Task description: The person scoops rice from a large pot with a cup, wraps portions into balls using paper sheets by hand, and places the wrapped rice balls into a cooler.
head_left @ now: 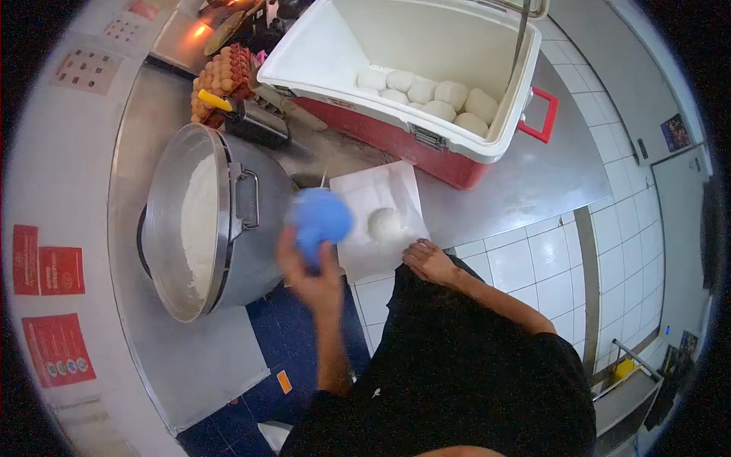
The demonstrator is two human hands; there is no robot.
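Blurred by motion, my left hand [312, 282] is closed around a blue bowl [321, 218] beside the large metal pot. A domed white mound [387, 226], which looks like rice, lies on a white paper sheet [362, 190] at the counter's near edge. My right hand [430, 263] is at the near right edge of that sheet, fingers curled and closed on the paper just right of the mound. The wide pot [263, 217] stands tilted towards the left and holds white, rice-like food [199, 228].
Behind the paper, an open red and white cooler [388, 141] holds several round white bundles [438, 110]. Egg trays [221, 80] and a metal container with a yellow handle [259, 122] stand behind the pot. Below the counter [525, 190] is white-tiled floor [525, 263].
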